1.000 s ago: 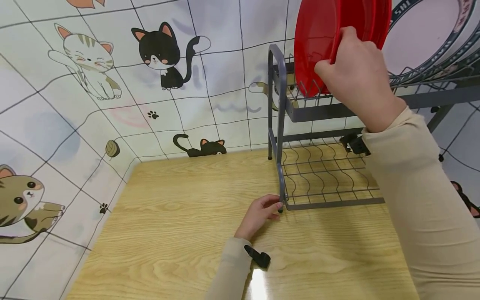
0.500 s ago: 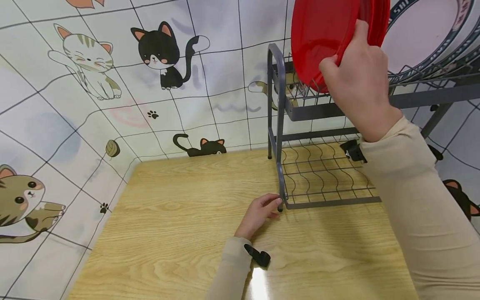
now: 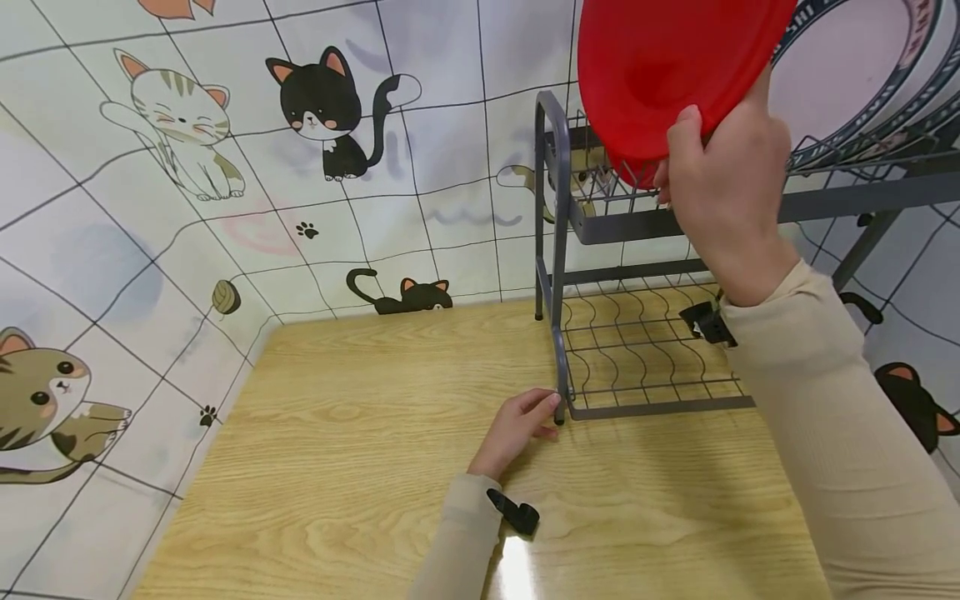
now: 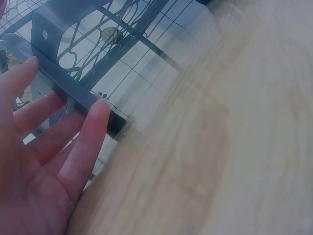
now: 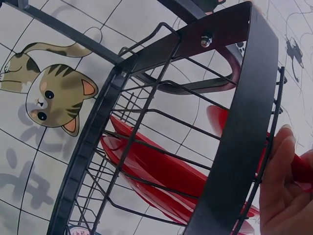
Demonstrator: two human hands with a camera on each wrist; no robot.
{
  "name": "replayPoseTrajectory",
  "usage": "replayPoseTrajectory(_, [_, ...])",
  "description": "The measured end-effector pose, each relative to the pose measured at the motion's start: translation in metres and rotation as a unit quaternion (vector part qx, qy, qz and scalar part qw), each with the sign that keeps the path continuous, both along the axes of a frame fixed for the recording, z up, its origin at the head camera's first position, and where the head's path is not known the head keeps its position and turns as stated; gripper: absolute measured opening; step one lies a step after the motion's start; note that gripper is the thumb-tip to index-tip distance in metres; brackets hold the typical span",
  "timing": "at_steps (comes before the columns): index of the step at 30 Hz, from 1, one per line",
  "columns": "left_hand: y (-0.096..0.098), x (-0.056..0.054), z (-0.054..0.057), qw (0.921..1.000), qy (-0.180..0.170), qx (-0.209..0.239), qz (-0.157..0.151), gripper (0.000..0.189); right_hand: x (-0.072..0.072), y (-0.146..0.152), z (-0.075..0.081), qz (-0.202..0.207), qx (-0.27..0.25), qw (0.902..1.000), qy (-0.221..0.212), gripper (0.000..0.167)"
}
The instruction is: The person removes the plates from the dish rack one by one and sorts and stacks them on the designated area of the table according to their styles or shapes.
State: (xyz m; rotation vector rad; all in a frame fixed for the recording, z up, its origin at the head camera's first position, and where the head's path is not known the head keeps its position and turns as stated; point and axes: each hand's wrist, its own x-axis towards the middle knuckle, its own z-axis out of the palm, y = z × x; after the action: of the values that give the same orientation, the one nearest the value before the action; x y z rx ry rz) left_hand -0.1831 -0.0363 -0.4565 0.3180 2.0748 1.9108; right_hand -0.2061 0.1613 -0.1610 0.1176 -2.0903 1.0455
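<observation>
In the head view my right hand (image 3: 731, 175) pinches the rim of a red plate (image 3: 667, 67), its thumb on the face turned to me. The plate is tilted, at the left end of the rack's upper tier. Behind it shows the lower edge of more red (image 3: 636, 172); the right wrist view has red plates (image 5: 161, 164) standing among the wires and my right hand (image 5: 283, 191) at the side. Below, my left hand (image 3: 519, 427) holds the front left leg (image 3: 559, 367) of the grey dish rack, thumb and fingers around it in the left wrist view.
Several white plates with dark patterned rims (image 3: 840, 75) stand right of the red ones. The rack's lower wire tier (image 3: 645, 350) holds no dishes in the part that shows. The wooden table (image 3: 360, 433) meets tiled walls with cat pictures (image 3: 322, 108).
My right hand has tilted the front red plate, turning its face more toward the camera and away from the red plates behind. The left hand stays at the rack leg.
</observation>
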Motion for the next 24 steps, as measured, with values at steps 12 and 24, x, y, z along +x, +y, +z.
replayPoseTrajectory(12, [0.002,-0.010,-0.021,1.0000,-0.002,0.000,0.004,0.034,0.011,0.003,-0.016,0.154,-0.170,0.9630,0.141,0.027])
replayPoseTrajectory(24, [0.002,-0.013,-0.024,0.9997,-0.016,0.019,0.003,0.031,0.038,-0.004,-0.038,0.266,-0.293,0.8879,0.235,0.032])
